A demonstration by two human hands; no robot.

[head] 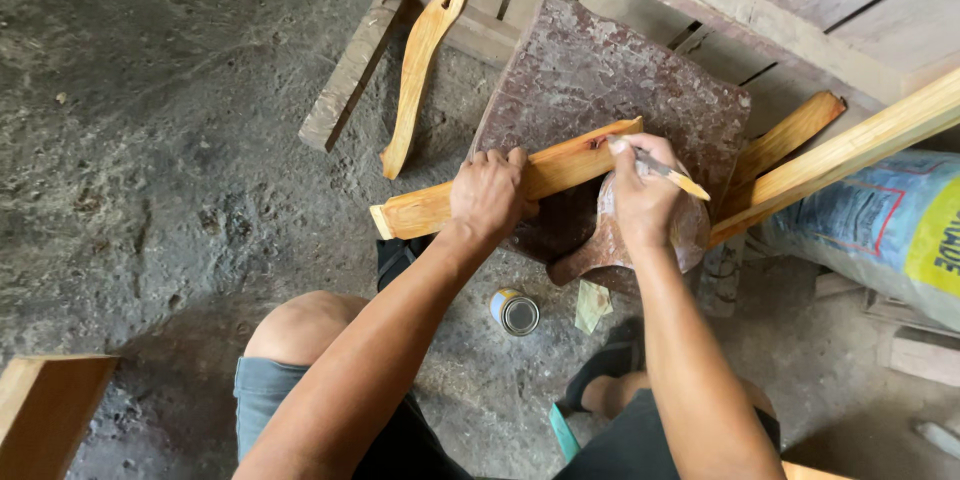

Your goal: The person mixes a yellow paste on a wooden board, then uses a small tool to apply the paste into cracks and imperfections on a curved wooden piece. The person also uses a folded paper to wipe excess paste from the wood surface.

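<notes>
My left hand [487, 195] grips a varnished wooden slat [560, 168] that lies across a reddish stone slab [600, 80]. My right hand [641, 195] holds a small brush [672, 175] by its handle, its tip touching the slat's right end. The slat's left end [400, 217] sticks out past the slab. Under my right hand is a crumpled clear plastic bag [690, 230].
A small open tin can [514, 311] stands on the concrete floor between my knees, a scrap of paper [591, 304] beside it. A curved wooden piece [425, 45] leans at the back. More slats [840, 152] lie at right, by a printed sack [890, 230]. Wooden board [45, 410] at lower left.
</notes>
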